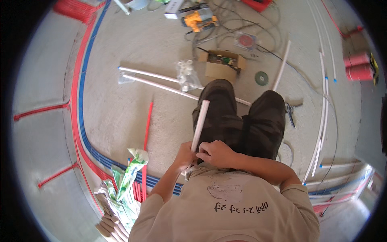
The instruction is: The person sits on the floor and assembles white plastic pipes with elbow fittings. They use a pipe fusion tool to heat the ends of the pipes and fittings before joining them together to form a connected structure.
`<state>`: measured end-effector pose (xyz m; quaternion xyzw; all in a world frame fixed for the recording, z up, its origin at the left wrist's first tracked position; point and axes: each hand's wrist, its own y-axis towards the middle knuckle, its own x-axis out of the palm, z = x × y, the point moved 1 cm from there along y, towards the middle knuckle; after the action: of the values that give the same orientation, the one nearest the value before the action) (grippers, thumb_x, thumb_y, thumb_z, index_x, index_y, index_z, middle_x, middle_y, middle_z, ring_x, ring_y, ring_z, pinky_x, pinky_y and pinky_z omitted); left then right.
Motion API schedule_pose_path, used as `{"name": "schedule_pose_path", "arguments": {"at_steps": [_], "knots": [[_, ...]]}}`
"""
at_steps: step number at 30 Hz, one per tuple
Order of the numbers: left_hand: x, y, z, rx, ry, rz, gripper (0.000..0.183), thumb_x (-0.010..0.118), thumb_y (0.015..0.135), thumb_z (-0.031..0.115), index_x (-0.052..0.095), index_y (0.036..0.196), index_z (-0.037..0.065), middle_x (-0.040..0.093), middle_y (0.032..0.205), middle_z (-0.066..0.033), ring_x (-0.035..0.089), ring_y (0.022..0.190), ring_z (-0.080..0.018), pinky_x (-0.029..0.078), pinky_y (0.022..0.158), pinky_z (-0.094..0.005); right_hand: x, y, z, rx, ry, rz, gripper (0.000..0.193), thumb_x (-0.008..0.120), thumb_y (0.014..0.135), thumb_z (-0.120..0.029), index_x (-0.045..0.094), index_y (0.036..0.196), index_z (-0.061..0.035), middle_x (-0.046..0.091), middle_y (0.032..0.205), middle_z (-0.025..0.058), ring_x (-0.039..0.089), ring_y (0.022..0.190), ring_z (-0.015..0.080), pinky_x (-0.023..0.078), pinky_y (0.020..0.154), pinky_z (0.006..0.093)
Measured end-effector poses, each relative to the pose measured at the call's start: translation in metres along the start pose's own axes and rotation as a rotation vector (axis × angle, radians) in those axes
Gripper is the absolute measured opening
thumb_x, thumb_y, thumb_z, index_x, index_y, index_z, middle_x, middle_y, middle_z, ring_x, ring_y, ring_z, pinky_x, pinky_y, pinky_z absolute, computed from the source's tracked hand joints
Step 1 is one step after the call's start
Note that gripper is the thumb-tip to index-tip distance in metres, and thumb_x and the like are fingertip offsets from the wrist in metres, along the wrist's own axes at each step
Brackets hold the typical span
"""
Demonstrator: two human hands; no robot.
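A short white plastic pipe (200, 123) stands slanted in front of my body, its upper end over my thigh. Low down, my left hand (185, 156) is wrapped around it. My right hand (217, 153) is right beside it, with the fingers curled in near the pipe's lower part. Whatever those fingers may hold is hidden. Below my left hand the pipe's lower end is hard to make out against my shirt.
Beyond my knees lie long white pipes (161, 85), a bag of white fittings (186, 74), an open cardboard box (221, 72) and a green disc (261, 78). An orange power tool (197, 21) lies among cables. Pliers-like cutters (290, 114) rest right of my knee. Red and blue conduits (82, 97) run along the left.
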<state>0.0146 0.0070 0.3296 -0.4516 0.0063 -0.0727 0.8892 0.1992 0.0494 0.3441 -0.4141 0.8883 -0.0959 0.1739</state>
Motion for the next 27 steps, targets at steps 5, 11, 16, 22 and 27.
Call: {"name": "schedule_pose_path", "arguments": {"at_steps": [5, 11, 16, 22, 27], "knots": [[-0.045, -0.016, -0.046, -0.099, -0.028, -0.371, 0.017, 0.075, 0.071, -0.001, 0.070, 0.088, -0.001, 0.065, 0.070, -0.0038, 0.058, 0.054, -0.0106, 0.045, 0.048, -0.0251, -0.054, -0.038, 0.002, -0.071, 0.115, 0.152, 0.026, 0.069, 0.094, -0.029, 0.066, 0.096, -0.0029, 0.069, 0.085, 0.0205, 0.068, 0.082, 0.0405, 0.054, 0.072, 0.0450], [-0.151, -0.023, -0.024, -0.047, -0.002, 0.124, 0.024, 0.077, 0.078, 0.008, 0.070, 0.098, -0.004, 0.074, 0.079, -0.0137, 0.058, 0.053, -0.0101, 0.042, 0.045, -0.0222, -0.172, -0.109, 0.061, 0.113, 0.276, 0.824, 0.013, 0.069, 0.096, -0.018, 0.068, 0.097, -0.0051, 0.065, 0.080, 0.0020, 0.060, 0.073, 0.0087, 0.049, 0.067, 0.0259], [-0.151, 0.064, 0.051, 0.592, -0.125, 0.287, 0.031, 0.069, 0.097, 0.028, 0.065, 0.102, -0.002, 0.062, 0.078, -0.0077, 0.059, 0.069, -0.0154, 0.049, 0.065, -0.0290, -0.213, -0.102, 0.132, 0.149, 0.099, 0.881, 0.017, 0.068, 0.097, -0.019, 0.067, 0.099, -0.0025, 0.065, 0.082, 0.0016, 0.060, 0.074, 0.0076, 0.050, 0.069, 0.0250], [0.000, 0.189, 0.108, 0.601, -0.359, -0.587, 0.022, 0.061, 0.100, 0.022, 0.063, 0.107, 0.001, 0.065, 0.099, -0.0152, 0.062, 0.092, -0.0273, 0.048, 0.093, -0.0469, -0.160, -0.024, 0.173, 0.078, -0.076, 0.386, 0.039, 0.067, 0.097, -0.024, 0.061, 0.129, -0.0034, 0.065, 0.107, 0.0089, 0.063, 0.096, 0.0173, 0.052, 0.085, 0.0320], [0.076, 0.212, 0.086, 0.668, -0.488, -0.562, 0.013, 0.060, 0.098, 0.016, 0.058, 0.102, 0.003, 0.060, 0.089, -0.0100, 0.058, 0.084, -0.0237, 0.048, 0.084, -0.0401, -0.098, 0.001, 0.193, 0.078, 0.031, 0.219, 0.056, 0.070, 0.095, -0.026, 0.049, 0.143, -0.0034, 0.061, 0.122, 0.0156, 0.063, 0.105, 0.0220, 0.052, 0.089, 0.0343]]}}
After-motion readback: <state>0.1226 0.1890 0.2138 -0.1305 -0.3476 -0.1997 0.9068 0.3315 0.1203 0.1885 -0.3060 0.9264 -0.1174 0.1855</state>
